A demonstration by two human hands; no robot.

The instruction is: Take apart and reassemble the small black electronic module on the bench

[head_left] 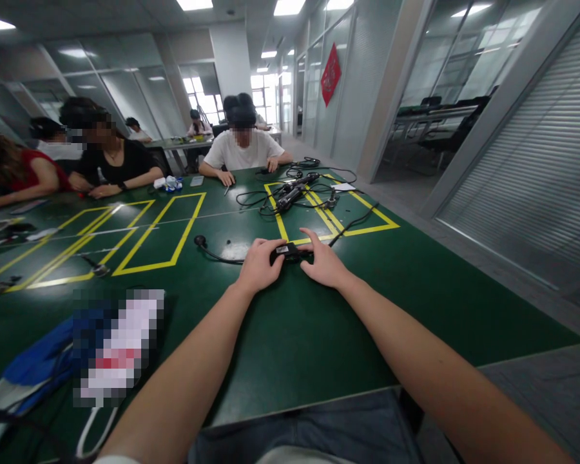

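My left hand (261, 265) is closed on the left end of a small black box (285, 250) with a white label, its thumb along the near side. My right hand (325, 263) is at the box's right end, thumb in front and other fingers behind, with the index finger raised off it. A black cable (222, 259) runs left from the box to a round black end piece (200, 240) on the table. Another stretch of black cable (352, 224) leads away to the right. The fingers partly hide the box.
The green table (444, 303) carries yellow tape rectangles. Tangled black cables and dark devices (292, 193) lie ahead. A small metal-ended part (99, 267) and a blue bag (43, 351) are on the left. A person in a white shirt (244, 149) sits opposite; others sit at left.
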